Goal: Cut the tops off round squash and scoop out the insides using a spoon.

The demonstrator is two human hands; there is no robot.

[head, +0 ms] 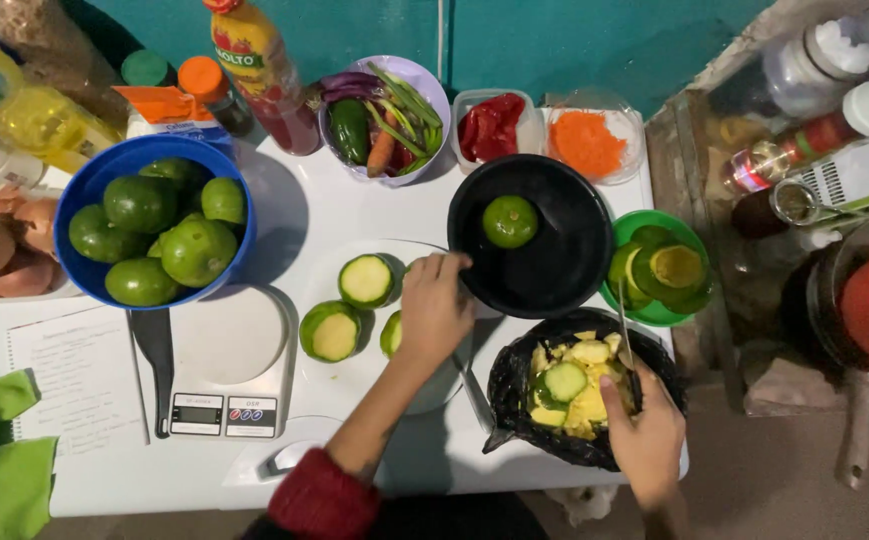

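My left hand (434,305) rests palm down on the white cutting board (354,375), its fingers closed over a cut green fruit piece (391,335). Two more cut green halves (366,280) lie beside it on the board. My right hand (646,435) holds a knife (625,340) over a black-lined waste bag (514,385) full of yellow and green peelings. A black bowl (554,270) just beyond my left hand holds one whole green fruit (509,221).
A blue bowl (89,195) of green fruits stands at left behind a white kitchen scale (229,375). A green bowl (654,312) of cut pieces, tubs of red and orange food, a vegetable bowl (424,85), bottles and onions ring the table.
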